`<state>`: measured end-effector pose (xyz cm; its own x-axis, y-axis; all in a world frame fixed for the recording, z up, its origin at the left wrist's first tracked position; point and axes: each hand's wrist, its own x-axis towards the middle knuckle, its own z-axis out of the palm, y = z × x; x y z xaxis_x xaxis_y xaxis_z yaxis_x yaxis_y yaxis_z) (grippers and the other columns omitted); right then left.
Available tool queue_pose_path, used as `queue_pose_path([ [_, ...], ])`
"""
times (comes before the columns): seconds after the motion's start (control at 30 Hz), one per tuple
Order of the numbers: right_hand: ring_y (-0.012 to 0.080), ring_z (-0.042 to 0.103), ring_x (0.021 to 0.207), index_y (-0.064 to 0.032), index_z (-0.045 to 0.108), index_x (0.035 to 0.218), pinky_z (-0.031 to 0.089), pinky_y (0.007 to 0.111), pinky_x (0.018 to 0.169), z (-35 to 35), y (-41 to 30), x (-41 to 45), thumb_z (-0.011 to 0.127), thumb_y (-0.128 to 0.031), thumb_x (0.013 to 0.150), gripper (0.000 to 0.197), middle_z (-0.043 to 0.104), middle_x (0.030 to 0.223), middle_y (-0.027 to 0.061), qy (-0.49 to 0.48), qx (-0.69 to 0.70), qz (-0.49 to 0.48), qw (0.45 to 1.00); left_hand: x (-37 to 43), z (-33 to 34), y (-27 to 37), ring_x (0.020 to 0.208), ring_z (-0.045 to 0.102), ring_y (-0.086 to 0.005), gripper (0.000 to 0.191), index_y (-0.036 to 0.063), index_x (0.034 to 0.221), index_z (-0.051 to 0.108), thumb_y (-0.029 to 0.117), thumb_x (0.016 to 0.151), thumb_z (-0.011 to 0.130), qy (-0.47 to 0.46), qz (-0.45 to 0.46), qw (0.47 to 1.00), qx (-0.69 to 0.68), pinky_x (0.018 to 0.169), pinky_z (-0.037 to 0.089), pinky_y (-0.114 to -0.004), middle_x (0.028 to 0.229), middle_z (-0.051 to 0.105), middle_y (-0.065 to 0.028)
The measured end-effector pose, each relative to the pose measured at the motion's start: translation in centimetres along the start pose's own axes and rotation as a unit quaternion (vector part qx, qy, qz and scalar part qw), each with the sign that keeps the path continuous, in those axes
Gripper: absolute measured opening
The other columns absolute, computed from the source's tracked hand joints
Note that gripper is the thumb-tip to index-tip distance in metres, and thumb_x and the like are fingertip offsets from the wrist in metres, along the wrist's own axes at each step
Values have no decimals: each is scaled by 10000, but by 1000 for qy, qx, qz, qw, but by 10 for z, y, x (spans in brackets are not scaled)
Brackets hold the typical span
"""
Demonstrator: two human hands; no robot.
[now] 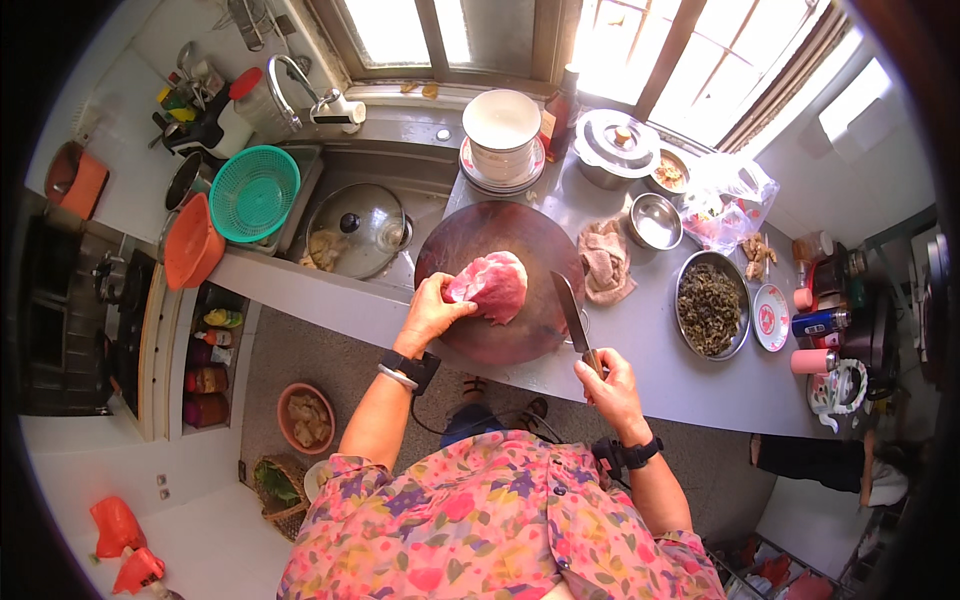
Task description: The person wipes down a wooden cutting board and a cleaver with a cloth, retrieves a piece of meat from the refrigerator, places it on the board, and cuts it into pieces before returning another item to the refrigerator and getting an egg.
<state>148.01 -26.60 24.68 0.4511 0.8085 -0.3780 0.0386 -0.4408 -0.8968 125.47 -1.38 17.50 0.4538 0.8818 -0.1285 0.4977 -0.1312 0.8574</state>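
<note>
My left hand [433,310] grips the left end of a piece of raw red meat [495,286], which it holds over a round wooden chopping board [480,225]. Pale fat shows on the meat's upper left side. In my right hand [613,382] is the wooden handle of a knife [573,319]; its dark blade points up and away from me, near the board's right edge and apart from the meat. A folded pinkish-brown cloth [606,262] lies on the counter just right of the board.
Left of the board is a sink [427,172] with a glass lid [352,225]. Stacked bowls [501,124], a lidded pot [616,146] and a glass bottle [561,112] stand behind. A metal bowl of dark chopped greens [711,304] sits right. Another person [814,461] is at the far right.
</note>
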Motion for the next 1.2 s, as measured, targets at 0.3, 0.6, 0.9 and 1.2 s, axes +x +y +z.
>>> queue_pose_path([
  [0.3,73,530,530,-26,562,903,436,241,475,26,-14,16,694,-237,893,249,552,655,-6,2,34,8,999,16,-8,13,717,628,-125,273,-34,1018,609,61,779,700,-120,-100,963,-219,626,535,-256,866,640,-83],
  [0.6,66,513,515,-37,549,934,425,224,465,27,-32,5,680,-247,918,248,535,640,-15,34,105,-25,994,19,15,80,734,653,-109,262,-31,1111,590,10,854,611,-104,-38,894,-434,654,580,-263,918,664,-65],
  [0.9,78,498,479,-32,556,957,417,238,450,47,-52,-5,636,-207,943,193,563,646,14,-38,55,-57,996,-10,37,-10,650,583,-82,200,-32,867,665,106,732,719,48,-50,977,-203,604,488,-265,765,671,-51],
  [1.2,434,567,844,27,502,982,460,476,743,99,-31,15,615,-101,863,208,569,888,253,-22,-157,-195,968,-25,42,11,622,631,-170,212,-6,817,647,160,724,739,107,-61,982,-145,592,498,-303,671,658,-87],
])
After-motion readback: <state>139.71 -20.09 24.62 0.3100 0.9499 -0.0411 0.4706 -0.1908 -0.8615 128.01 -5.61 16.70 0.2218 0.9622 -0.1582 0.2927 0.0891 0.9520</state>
